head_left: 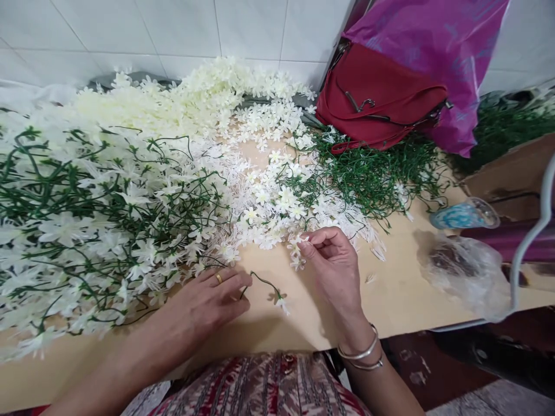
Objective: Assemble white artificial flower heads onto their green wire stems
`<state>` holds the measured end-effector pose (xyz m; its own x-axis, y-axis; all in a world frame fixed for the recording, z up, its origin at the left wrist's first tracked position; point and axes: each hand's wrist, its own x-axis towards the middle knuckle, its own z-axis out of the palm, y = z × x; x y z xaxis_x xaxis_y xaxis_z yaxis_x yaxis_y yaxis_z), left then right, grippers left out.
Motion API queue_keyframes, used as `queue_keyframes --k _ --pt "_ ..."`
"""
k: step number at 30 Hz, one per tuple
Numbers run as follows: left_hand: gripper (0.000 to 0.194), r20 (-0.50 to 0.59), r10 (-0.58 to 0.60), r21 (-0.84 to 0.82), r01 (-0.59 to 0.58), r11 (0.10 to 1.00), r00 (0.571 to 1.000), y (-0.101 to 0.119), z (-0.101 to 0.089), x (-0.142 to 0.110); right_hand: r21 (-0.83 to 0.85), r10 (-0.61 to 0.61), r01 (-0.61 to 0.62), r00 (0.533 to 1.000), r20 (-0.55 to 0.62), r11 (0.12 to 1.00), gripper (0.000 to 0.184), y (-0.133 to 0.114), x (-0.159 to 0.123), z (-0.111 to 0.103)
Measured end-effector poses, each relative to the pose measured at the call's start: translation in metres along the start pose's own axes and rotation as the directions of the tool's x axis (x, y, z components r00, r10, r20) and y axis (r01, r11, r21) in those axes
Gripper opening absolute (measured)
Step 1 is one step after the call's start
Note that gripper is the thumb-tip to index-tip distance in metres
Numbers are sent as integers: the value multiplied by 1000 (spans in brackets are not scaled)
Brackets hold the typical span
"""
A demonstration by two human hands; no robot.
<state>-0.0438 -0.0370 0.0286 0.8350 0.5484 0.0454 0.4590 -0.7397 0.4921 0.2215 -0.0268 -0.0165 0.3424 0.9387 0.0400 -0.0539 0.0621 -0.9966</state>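
My left hand (219, 297), a ring on one finger, is curled low over the table with a green artificial flower stem (265, 281) at its fingertips. The stem arches to the right and ends in a small white tip (282, 305). My right hand (332, 266) pinches small white artificial blossoms (297, 254) between thumb and index finger. Just beyond my right fingers lies a heap of loose white petals and blossoms (277, 202). To the left, close to my left hand, spreads a large pile of white flowers on green stems (130, 231).
Cream blossoms (186, 98) are heaped along the tiled wall. Bare green stems (368, 173) lie below a red handbag (377, 98) and a purple plastic bag (455, 52). On the right are a blue-patterned cup (463, 215), a clear plastic bag (466, 271) and a curved grey tube (526, 242).
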Motion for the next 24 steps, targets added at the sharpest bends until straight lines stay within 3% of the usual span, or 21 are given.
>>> queue_keyframes --k 5,9,11,13,16,18,20,24 --pt "25 -6 66 64 -65 996 998 -2 12 12 -24 -4 4 1000 21 1000 30 1 -1 -2" --pt "17 -193 76 -126 -102 987 978 4 26 25 -44 -26 26 1000 12 999 28 4 0 -3" --pt "14 -323 -19 -316 -89 945 946 10 28 34 -38 -39 39 999 -6 999 27 4 1 -5" --pt "10 -387 -198 -517 -35 855 901 14 30 43 4 -45 45 999 -6 999 27 2 2 -7" --pt "11 -339 -445 -757 40 652 829 13 36 54 76 8 -16 994 111 997 27 -4 -1 -7" --pt "14 -305 -534 -830 55 556 788 10 43 58 87 77 -99 971 225 991 29 -7 -5 -4" --pt "14 -295 -578 -846 73 529 761 8 50 59 101 142 -179 945 293 979 32 -9 -10 2" --pt "13 -307 -566 -815 97 572 765 6 59 56 186 211 -282 921 328 941 35 -6 -16 12"
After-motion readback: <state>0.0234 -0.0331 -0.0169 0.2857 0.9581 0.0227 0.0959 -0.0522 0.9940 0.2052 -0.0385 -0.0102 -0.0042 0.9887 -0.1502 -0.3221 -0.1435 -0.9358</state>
